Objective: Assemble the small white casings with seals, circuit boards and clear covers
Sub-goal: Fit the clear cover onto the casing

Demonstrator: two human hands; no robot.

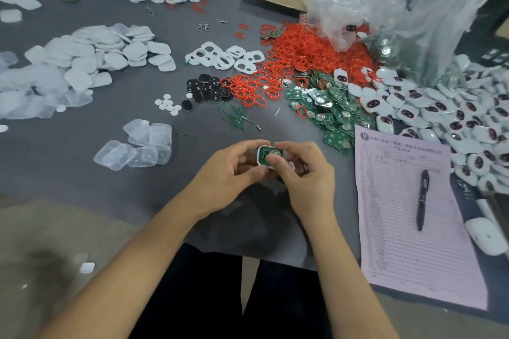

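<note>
Head view: above the grey bench [82, 162], the left hand [228, 170] pinches a small white plastic casing [268, 155], its grip curled round it, while the right hand [303, 173] thumb presses a green circuit board [265, 152] into it. Uneven pressure could seat the board crooked, I judge.
</note>
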